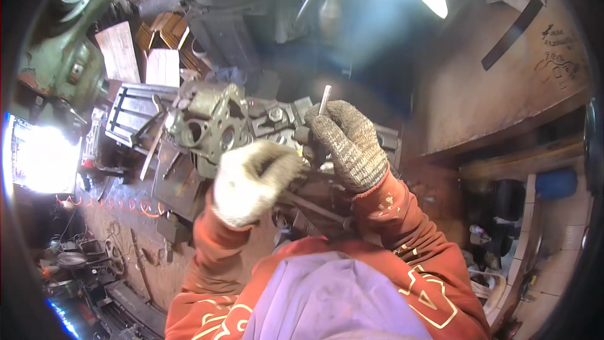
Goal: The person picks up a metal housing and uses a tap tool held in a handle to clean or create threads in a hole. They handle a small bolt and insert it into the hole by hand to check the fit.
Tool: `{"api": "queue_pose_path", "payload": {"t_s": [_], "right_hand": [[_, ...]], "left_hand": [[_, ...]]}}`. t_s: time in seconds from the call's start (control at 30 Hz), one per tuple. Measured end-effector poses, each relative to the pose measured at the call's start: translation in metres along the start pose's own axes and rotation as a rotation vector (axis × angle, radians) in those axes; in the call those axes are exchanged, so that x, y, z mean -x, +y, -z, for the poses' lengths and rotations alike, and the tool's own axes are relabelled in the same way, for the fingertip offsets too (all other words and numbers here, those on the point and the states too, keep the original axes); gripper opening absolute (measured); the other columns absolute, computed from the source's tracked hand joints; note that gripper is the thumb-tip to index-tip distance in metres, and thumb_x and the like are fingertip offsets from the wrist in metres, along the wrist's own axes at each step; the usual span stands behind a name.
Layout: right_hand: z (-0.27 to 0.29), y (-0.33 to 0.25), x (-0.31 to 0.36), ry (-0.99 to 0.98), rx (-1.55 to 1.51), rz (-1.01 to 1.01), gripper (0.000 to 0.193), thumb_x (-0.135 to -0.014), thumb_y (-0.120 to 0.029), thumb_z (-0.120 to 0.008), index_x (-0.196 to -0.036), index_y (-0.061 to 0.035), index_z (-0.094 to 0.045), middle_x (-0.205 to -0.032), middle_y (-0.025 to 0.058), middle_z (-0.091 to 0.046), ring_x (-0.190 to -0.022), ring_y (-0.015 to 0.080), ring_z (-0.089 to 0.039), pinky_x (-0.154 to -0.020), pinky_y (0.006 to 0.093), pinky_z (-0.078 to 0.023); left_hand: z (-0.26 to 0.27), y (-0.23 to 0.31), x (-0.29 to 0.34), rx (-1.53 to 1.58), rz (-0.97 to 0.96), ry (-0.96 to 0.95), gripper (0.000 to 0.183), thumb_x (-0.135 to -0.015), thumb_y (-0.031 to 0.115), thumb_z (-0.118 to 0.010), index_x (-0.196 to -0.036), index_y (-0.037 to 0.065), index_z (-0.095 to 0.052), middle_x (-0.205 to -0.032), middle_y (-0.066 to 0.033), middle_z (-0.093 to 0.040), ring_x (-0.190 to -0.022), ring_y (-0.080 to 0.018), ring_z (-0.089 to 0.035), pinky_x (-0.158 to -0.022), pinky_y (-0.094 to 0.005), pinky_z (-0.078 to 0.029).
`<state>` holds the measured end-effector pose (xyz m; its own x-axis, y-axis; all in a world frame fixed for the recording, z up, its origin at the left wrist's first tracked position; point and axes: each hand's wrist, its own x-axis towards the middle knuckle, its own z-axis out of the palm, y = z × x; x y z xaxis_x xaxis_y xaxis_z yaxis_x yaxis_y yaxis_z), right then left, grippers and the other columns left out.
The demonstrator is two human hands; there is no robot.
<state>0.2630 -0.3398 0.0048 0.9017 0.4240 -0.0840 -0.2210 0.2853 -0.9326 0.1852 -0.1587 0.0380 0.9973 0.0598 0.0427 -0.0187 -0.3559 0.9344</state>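
Note:
My right hand (350, 141), in a speckled knit work glove, is closed around a short, pale metal rod (325, 99) that points up out of the fist. To its left and slightly nearer to me is my left hand (255, 179) in a whiter glove, smeared by motion. Its fingers bend toward the right hand, but whether they grip anything cannot be made out. Just beyond the left hand sits a grey cast metal housing (211, 119) with round bores. Steel clamping parts (275, 115) with a nut lie between the housing and my right hand.
A slotted machine table (131, 113) stands left of the housing, below a green machine head (60, 63). A metal bar (318, 208) extends close in front of my body. At right is a large brown panel (497, 82); an orange coiled hose (113, 203) hangs at left.

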Motion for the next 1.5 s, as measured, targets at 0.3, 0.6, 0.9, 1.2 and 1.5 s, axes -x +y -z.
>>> {"api": "queue_pose_path", "payload": {"t_s": [0.3, 0.6, 0.9, 1.2, 1.5], "right_hand": [[-0.021, -0.032, -0.05, -0.182, -0.168, 0.192, 0.031, -0.107, -0.02, -0.06, -0.13, 0.0004, -0.066, -0.093, 0.003, -0.07, -0.077, 0.0077, -0.065, -0.063, 0.0201, -0.052], [-0.017, -0.044, -0.074, -0.113, 0.323, 0.54, 0.035, -0.108, -0.021, -0.057, -0.134, 0.0019, -0.062, -0.089, 0.0016, -0.069, -0.068, 0.0056, -0.062, -0.056, 0.0187, -0.047], [-0.031, -0.058, -0.055, -0.241, -0.244, 0.196, 0.035, -0.103, -0.017, -0.061, -0.129, 0.0059, -0.065, -0.118, 0.0096, -0.071, -0.101, 0.0135, -0.066, -0.09, 0.0276, -0.052], [-0.031, -0.061, -0.058, -0.309, -0.201, 0.227, 0.042, -0.106, -0.017, -0.057, -0.14, 0.0073, -0.056, -0.121, 0.0114, -0.071, -0.104, 0.0162, -0.07, -0.094, 0.03, -0.054], [-0.022, -0.04, -0.06, -0.037, 0.112, 0.281, 0.028, -0.104, -0.022, -0.062, -0.114, 0.003, -0.069, -0.091, 0.006, -0.072, -0.077, 0.012, -0.065, -0.07, 0.0261, -0.052]], "left_hand": [[0.037, 0.035, -0.099, 0.423, 0.053, -0.347, 0.04, -0.101, 0.016, -0.065, -0.132, -0.008, -0.063, -0.11, -0.0102, -0.074, -0.095, -0.0145, -0.068, -0.088, -0.0306, -0.055], [0.022, 0.017, -0.135, 0.494, 0.007, -0.209, 0.033, -0.098, 0.012, -0.069, -0.127, -0.005, -0.068, -0.115, -0.0091, -0.075, -0.102, -0.0145, -0.068, -0.094, -0.0308, -0.054], [0.023, 0.03, -0.131, 0.613, 0.115, -0.164, 0.023, -0.096, 0.01, -0.071, -0.117, -0.001, -0.072, -0.105, -0.0074, -0.075, -0.091, -0.013, -0.07, -0.082, -0.0279, -0.057], [0.02, 0.029, -0.133, 0.69, 0.082, -0.149, 0.02, -0.097, 0.015, -0.071, -0.111, 0.0, -0.073, -0.086, -0.0027, -0.071, -0.064, -0.0058, -0.059, -0.056, -0.0222, -0.046], [0.025, 0.027, -0.133, 0.659, 0.133, -0.158, 0.022, -0.098, 0.009, -0.067, -0.117, -0.003, -0.072, -0.104, -0.011, -0.076, -0.094, -0.0176, -0.073, -0.086, -0.0313, -0.059]]}}
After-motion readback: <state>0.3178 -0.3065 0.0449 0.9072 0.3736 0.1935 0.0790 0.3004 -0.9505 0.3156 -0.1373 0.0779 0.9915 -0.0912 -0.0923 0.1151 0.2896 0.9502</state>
